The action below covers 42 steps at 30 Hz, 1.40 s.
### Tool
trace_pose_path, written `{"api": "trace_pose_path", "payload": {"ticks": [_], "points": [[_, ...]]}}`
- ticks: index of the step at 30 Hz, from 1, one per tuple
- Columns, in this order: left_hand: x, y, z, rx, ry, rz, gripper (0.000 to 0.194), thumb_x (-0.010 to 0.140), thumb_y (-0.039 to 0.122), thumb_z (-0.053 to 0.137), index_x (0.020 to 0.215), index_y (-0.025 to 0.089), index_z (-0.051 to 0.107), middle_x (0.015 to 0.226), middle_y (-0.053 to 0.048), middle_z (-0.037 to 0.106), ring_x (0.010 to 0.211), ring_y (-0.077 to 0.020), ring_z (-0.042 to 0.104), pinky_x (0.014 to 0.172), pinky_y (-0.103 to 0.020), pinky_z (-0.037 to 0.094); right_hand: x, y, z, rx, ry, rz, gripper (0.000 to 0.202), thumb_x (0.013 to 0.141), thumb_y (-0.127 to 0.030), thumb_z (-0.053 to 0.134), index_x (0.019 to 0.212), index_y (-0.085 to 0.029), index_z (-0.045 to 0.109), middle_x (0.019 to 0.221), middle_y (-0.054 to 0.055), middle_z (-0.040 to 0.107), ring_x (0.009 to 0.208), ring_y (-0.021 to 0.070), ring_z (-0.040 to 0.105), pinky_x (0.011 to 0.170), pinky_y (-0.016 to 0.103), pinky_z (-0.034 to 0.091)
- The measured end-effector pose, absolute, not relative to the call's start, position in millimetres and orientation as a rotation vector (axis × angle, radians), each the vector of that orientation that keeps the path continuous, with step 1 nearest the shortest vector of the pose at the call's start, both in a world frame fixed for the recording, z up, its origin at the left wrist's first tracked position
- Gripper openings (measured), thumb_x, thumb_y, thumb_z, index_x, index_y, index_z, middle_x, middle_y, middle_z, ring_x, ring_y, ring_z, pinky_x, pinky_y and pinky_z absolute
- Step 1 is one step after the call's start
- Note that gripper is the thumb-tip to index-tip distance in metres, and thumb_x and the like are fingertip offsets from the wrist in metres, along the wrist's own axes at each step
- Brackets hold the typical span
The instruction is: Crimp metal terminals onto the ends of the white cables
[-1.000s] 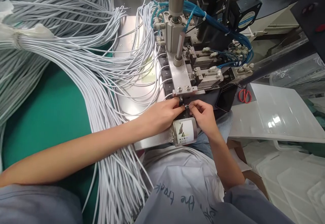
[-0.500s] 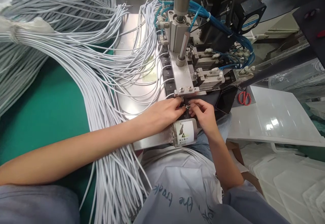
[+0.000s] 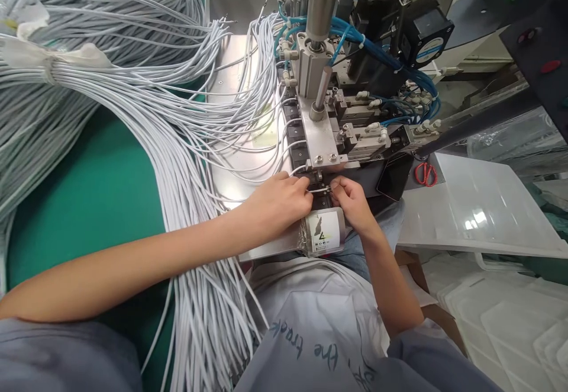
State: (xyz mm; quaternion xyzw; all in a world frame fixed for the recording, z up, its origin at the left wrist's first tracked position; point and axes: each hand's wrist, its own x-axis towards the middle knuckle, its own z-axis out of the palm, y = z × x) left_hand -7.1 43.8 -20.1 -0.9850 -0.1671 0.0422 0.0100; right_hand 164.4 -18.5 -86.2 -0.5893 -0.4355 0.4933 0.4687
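Observation:
My left hand [image 3: 286, 199] is closed on a white cable [image 3: 318, 190] at the front end of the machine's black fixture row. The cable runs rightward from its fingers to a small metal end. Thumb and fingers of my right hand [image 3: 350, 199] pinch at that end; exactly what they grip is too small to make out. Just above both hands is the metal plate [image 3: 320, 137] of the pneumatic machine. Below them sits a clear-wrapped block with a white label [image 3: 326, 231]. More white cables [image 3: 248, 108] lead into the fixtures to the left of the plate.
A large bundle of white cables [image 3: 155, 137] crosses the green mat [image 3: 89, 185] and hangs over the front edge. Red-handled scissors [image 3: 426, 174] and a black phone [image 3: 394, 176] lie to the right, near a white panel [image 3: 488, 202]. Blue air hoses loop over the machine.
My left hand has drawn back slightly to the left, leaving a stretch of white cable visible between the hands. My right hand stays nearly in place. The whole view has shifted slightly.

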Motion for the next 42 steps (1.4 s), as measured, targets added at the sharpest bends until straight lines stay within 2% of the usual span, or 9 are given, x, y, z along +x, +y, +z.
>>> {"api": "trace_pose_path", "payload": {"ticks": [2, 7, 16, 19, 22, 25, 27, 33, 42], "points": [[-8.4, 43.4, -16.0, -3.082, -0.583, 0.185, 0.011, 0.077, 0.012, 0.054, 0.07, 0.014, 0.063, 0.071, -0.006, 0.058, 0.06, -0.0185, 0.06, 0.058, -0.032, 0.044, 164.8, -18.0, -87.7, -1.472, -1.122, 1.15, 0.027, 0.084, -0.038, 0.048, 0.064, -0.021, 0.042, 0.056, -0.005, 0.033, 0.055, 0.0102, 0.032, 0.051, 0.024, 0.029], [-11.3, 40.8, -14.5, -3.076, -0.699, 0.168, 0.01, 0.076, 0.014, 0.054, 0.07, 0.014, 0.062, 0.071, -0.006, 0.06, 0.057, -0.0187, 0.06, 0.046, -0.028, 0.036, 166.2, -25.0, -85.1, -1.651, -1.116, 0.849, 0.025, 0.086, -0.031, 0.045, 0.063, -0.02, 0.041, 0.058, -0.005, 0.035, 0.056, 0.0104, 0.033, 0.052, 0.024, 0.028], [-20.7, 60.8, -20.0, -3.03, -0.887, 0.07, 0.02, 0.082, 0.011, 0.044, 0.086, 0.013, 0.064, 0.072, -0.006, 0.061, 0.059, -0.0161, 0.059, 0.049, -0.027, 0.034, 116.7, -68.1, -68.7, -1.445, -1.273, 0.365, 0.021, 0.087, -0.022, 0.044, 0.066, -0.02, 0.045, 0.058, -0.004, 0.041, 0.052, 0.01, 0.038, 0.052, 0.024, 0.031], [-25.8, 84.8, -7.9, -3.048, -1.011, 0.002, 0.027, 0.088, 0.02, 0.04, 0.086, 0.014, 0.066, 0.078, -0.007, 0.062, 0.065, -0.016, 0.06, 0.056, -0.027, 0.038, 107.6, -68.7, -74.3, -1.462, -1.428, 0.234, 0.019, 0.084, -0.018, 0.047, 0.065, -0.019, 0.05, 0.054, -0.005, 0.04, 0.047, 0.0091, 0.036, 0.048, 0.024, 0.03], [-36.9, 118.7, 2.4, -2.865, -1.262, -0.256, 0.032, 0.088, 0.033, 0.045, 0.108, 0.014, 0.062, 0.103, -0.011, 0.062, 0.094, -0.0225, 0.059, 0.075, -0.032, 0.043, 107.2, -66.0, -79.5, -1.501, -1.401, 0.197, 0.02, 0.085, -0.019, 0.047, 0.065, -0.018, 0.051, 0.053, -0.005, 0.039, 0.045, 0.0088, 0.035, 0.046, 0.024, 0.029], [-46.7, 153.2, -1.3, -2.697, -1.425, -0.206, 0.061, 0.081, 0.041, 0.054, 0.132, 0.008, 0.044, 0.134, -0.02, 0.044, 0.122, -0.0323, 0.042, 0.097, -0.04, 0.035, 108.1, -65.0, -82.9, -1.493, -1.412, 0.179, 0.02, 0.085, -0.019, 0.048, 0.065, -0.018, 0.051, 0.054, -0.005, 0.037, 0.045, 0.0088, 0.034, 0.045, 0.024, 0.028], [-47.2, 171.8, -10.2, -2.685, -1.486, -0.074, 0.068, 0.081, 0.044, 0.053, 0.135, 0.005, 0.04, 0.142, -0.024, 0.035, 0.129, -0.035, 0.034, 0.104, -0.043, 0.028, 107.9, -65.2, -84.7, -1.484, -1.42, 0.161, 0.019, 0.084, -0.019, 0.049, 0.065, -0.018, 0.051, 0.054, -0.005, 0.036, 0.045, 0.0088, 0.033, 0.045, 0.024, 0.028], [-26.4, 209.7, -26.2, -2.662, -1.598, -0.016, 0.071, 0.085, 0.046, 0.044, 0.141, 0.005, 0.031, 0.149, -0.022, 0.025, 0.139, -0.0355, 0.02, 0.111, -0.047, 0.014, 106.9, -64.9, -90.3, -1.479, -1.405, 0.131, 0.02, 0.083, -0.019, 0.049, 0.063, -0.018, 0.052, 0.053, -0.005, 0.036, 0.045, 0.0092, 0.034, 0.045, 0.024, 0.029], [-15.2, 251.6, -25.6, -2.612, -1.71, -0.09, 0.063, 0.089, 0.034, 0.035, 0.142, 0.002, 0.027, 0.146, -0.025, 0.028, 0.136, -0.0358, 0.024, 0.107, -0.048, 0.021, 105.3, -64.7, -89.1, -1.468, -1.453, 0.077, 0.021, 0.084, -0.017, 0.049, 0.063, -0.019, 0.048, 0.053, -0.006, 0.033, 0.046, 0.0093, 0.031, 0.045, 0.024, 0.027]]}}
